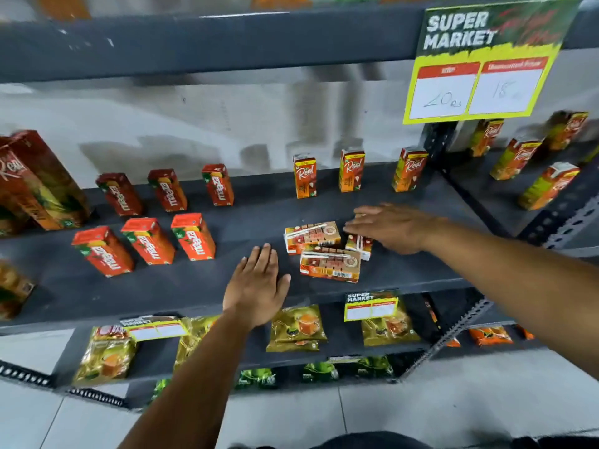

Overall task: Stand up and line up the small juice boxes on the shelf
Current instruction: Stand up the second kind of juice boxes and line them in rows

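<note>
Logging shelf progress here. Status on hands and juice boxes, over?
Left hand open, flat on shelf. Right hand open over fallen juice boxes, none gripped. Three upright Real boxes behind. Nothing in the way.

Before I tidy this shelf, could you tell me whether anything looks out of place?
Yes: three small juice boxes lie flat in a jumbled cluster near the shelf front, under the right hand, while the neighbouring cartons stand upright in rows.

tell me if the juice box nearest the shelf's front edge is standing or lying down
Lying down: the front juice box rests flat on the shelf, straw side up, barcode end facing forward.
</note>
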### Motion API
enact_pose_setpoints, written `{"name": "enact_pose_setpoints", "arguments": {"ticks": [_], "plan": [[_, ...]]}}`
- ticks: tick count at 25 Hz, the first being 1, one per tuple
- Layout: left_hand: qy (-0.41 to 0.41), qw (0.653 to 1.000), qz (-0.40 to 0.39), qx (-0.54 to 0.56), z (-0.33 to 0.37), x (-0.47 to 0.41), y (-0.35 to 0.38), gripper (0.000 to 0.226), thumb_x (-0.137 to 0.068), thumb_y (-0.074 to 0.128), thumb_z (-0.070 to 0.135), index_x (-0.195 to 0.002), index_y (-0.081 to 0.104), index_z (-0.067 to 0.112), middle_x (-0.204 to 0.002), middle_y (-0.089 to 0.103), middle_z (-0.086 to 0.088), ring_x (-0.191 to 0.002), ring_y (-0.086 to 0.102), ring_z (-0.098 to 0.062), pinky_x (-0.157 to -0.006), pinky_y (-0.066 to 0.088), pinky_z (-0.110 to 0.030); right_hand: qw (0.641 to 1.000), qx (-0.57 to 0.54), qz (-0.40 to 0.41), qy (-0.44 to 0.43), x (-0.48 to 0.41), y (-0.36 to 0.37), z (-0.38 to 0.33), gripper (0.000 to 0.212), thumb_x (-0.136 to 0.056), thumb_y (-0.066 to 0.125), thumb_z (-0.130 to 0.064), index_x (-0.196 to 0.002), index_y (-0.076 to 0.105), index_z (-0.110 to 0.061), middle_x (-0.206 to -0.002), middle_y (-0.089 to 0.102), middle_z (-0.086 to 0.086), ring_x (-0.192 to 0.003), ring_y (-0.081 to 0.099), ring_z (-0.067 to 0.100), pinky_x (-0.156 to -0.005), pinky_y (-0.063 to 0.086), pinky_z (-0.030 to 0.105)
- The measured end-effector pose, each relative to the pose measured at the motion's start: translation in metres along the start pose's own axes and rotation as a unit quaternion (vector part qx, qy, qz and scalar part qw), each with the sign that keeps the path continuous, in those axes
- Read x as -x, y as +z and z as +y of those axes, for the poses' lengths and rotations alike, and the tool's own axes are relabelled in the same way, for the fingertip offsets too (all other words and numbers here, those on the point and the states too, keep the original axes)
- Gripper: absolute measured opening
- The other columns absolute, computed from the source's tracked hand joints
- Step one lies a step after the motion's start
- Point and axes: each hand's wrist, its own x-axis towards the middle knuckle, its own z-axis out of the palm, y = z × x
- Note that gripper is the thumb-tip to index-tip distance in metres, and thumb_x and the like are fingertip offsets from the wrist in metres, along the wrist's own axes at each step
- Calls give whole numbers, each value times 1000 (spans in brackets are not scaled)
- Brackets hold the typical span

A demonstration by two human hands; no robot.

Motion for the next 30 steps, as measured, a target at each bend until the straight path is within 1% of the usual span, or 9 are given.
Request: {"name": "enact_pose_setpoints", "arguments": {"ticks": [4,8,11,15,17,21,23,26,30], "plan": [[-7,1000,-1,6,2,0,1,66,-100,17,48,-152,10,8,-163,3,-7,-149,-1,-22,-118,1,-36,996,2,88,-13,-2,9,12,64,-87,56,1,-142,41,-29,-147,44,-6,-136,36,19,-106,37,38],[-8,1000,2,-2,-1,-1,4,70,-97,10,52,-152,9,9,-163,2,-6,-149,-2,-21,-118,0,-35,990,-71,121,24,8,22,33,53,-84,60,-7,-131,50,-28,-134,54,-5,-120,50,20,-95,45,37],[-2,1000,10,-2,-1,0,3,83,-87,-5,59,-152,10,9,-163,3,-6,-149,-1,-21,-118,0,-36,946,-234,207,88,15,28,40,52,-81,69,-11,-130,53,-19,-129,57,3,-114,56,24,-93,47,38],[1,1000,18,7,-2,0,5,89,-82,-9,60,-152,12,9,-163,5,-7,-149,0,-22,-118,2,-37,886,-318,293,166,12,27,32,55,-75,79,-16,-125,56,-11,-119,62,9,-108,59,26,-85,40,27],[0,1000,19,9,-2,0,6,88,-83,-8,60,-152,13,9,-163,6,-7,-149,1,-22,-119,3,-37,827,-374,344,239,8,28,21,50,-72,82,-24,-115,60,-13,-104,62,1,-94,60,18,-78,41,24],[0,1000,22,15,-2,0,6,87,-84,-7,60,-152,13,10,-162,7,-7,-149,2,-22,-119,4,-38,655,-503,423,373,-2,42,-6,43,-68,84,-26,-96,51,-21,-97,62,-1,-83,61,14,-61,40,15],[-2,1000,20,14,-1,0,6,83,-87,-3,59,-152,12,10,-163,6,-6,-149,1,-22,-119,3,-37,609,-528,430,407,-7,53,-16,49,-65,84,-27,-96,47,-18,-97,64,3,-82,63,15,-58,39,14],[-4,1000,19,13,-1,0,5,76,-91,5,55,-152,11,10,-163,5,-6,-149,0,-22,-119,2,-37,596,-546,418,415,-11,61,-19,57,-61,86,-31,-98,44,-20,-104,64,7,-87,65,16,-64,48,20],[-5,1000,18,4,-1,1,5,78,-90,1,56,-152,10,10,-163,4,-5,-149,0,-21,-118,1,-36,625,-534,405,400,-3,61,-14,79,-56,88,-42,-115,42,-18,-116,57,9,-100,61,17,-81,52,28]]}}
